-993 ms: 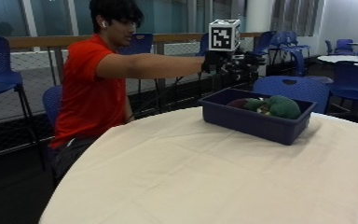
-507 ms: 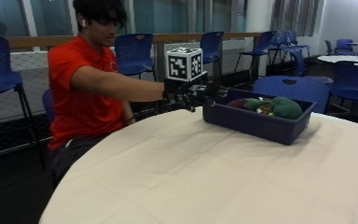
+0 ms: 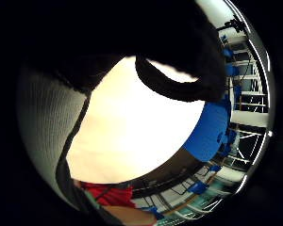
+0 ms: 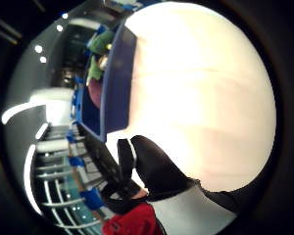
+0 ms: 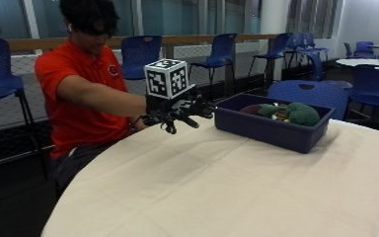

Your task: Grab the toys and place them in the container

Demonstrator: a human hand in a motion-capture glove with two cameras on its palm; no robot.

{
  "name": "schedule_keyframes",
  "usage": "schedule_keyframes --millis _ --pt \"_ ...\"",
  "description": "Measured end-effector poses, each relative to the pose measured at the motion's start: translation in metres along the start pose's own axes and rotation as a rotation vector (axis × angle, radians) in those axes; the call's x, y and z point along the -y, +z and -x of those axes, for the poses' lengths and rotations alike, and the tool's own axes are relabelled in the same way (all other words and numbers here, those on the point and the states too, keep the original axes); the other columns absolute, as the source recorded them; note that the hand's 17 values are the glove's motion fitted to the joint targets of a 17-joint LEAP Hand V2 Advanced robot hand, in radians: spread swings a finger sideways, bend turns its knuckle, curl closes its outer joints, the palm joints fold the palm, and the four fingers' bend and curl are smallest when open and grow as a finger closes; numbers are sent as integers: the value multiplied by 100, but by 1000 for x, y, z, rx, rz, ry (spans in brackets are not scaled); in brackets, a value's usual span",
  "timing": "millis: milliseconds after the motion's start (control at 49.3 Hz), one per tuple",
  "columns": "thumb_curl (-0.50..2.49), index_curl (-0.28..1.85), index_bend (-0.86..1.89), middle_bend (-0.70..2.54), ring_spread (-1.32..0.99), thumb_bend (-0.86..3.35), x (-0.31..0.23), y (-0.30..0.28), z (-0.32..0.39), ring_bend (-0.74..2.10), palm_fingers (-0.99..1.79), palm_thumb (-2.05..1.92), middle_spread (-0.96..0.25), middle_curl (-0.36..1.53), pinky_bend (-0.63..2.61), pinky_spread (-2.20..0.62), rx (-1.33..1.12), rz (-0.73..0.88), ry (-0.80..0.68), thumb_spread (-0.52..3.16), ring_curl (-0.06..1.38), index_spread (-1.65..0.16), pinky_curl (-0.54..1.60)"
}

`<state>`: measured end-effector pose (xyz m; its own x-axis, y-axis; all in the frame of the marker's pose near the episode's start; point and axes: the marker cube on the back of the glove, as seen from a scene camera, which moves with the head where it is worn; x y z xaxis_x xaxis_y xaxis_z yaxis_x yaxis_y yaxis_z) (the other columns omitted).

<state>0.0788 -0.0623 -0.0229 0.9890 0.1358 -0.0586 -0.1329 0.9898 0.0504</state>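
Your hand [image 5: 176, 112] hangs in the middle of the outside view, a little left of center, above the near edge of the desk [image 5: 242, 192] and just beside the left end of the container [image 5: 272, 129]. Its fingers are spread and relaxed, apart from each other, and they hold nothing. The blue container stands on the desk in the right half of the frame, and the toys [image 5: 286, 112] lie inside it: green plush pieces and something dark red, heaped together, though you cannot count them from here. In the thumb side palm view you see the same container [image 4: 115, 83] from its long wall, with the toys [image 4: 99, 54] over its rim, and the pale cloth of the desk beside it carries nothing. As far as these views show, no toy lies on the desk, so I judge the task is finished or almost finished; only what may be hidden behind the container is left to check. Around the desk stand blue chairs [image 5: 222, 52] and a railing at the back, well apart from your work. Nothing stands in the way of the hand.
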Motion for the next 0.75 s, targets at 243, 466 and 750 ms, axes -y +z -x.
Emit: schedule_keyframes --millis 243,466,750 --pt "23 19 12 13 5 -6 -15 -17 -28 18 -21 -7 -4 22 107 15 -15 -5 25 101 28 -33 34" --pt "22 19 12 13 5 -6 -26 -34 -43 19 -19 -7 -4 22 106 14 -31 -19 47 102 29 -33 33" --pt "21 19 12 14 4 -6 -29 -45 -53 19 -17 -7 -5 22 103 14 -40 -40 52 102 30 -34 33"
